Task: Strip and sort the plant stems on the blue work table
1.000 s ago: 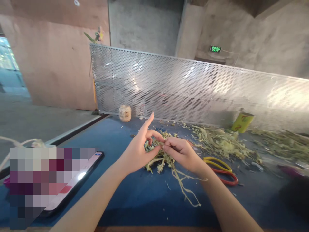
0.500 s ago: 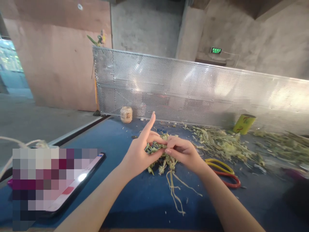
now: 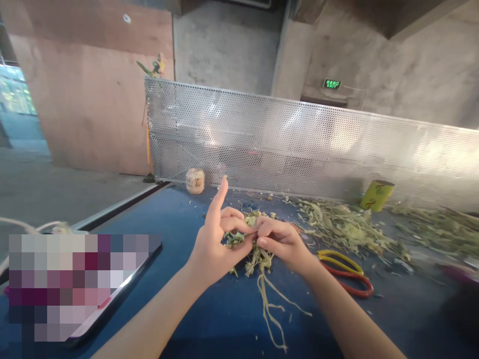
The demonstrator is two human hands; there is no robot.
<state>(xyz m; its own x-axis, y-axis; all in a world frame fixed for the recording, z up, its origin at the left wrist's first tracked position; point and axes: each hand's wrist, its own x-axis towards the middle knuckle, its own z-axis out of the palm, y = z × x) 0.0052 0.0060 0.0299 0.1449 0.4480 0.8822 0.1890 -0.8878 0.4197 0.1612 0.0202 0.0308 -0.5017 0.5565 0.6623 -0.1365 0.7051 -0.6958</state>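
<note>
My left hand (image 3: 220,239) is at the centre of the view, its index finger pointing up and its other fingers pinched towards the thumb. Fingertip to fingertip with it, my right hand (image 3: 282,242) is closed in a pinch. Whatever lies between the fingertips is too small to make out. Beneath both hands sits a small heap of dried green plant pieces (image 3: 260,262), partly covered by them. Long pale strands (image 3: 267,304) trail from the heap towards the near edge of the blue table (image 3: 217,319).
Scissors with yellow and red handles (image 3: 355,276) lie right of my right hand. Behind are a larger plant pile (image 3: 348,227), a yellow-green can (image 3: 377,195) and a twine roll (image 3: 195,181). A partly blurred-out tablet (image 3: 123,286) lies left. A perforated metal panel (image 3: 243,139) closes the back.
My left hand has shifted slightly left, its raised finger more upright and its lower fingers more curled. The fingertips of both hands remain together. The whole view has moved a little.
</note>
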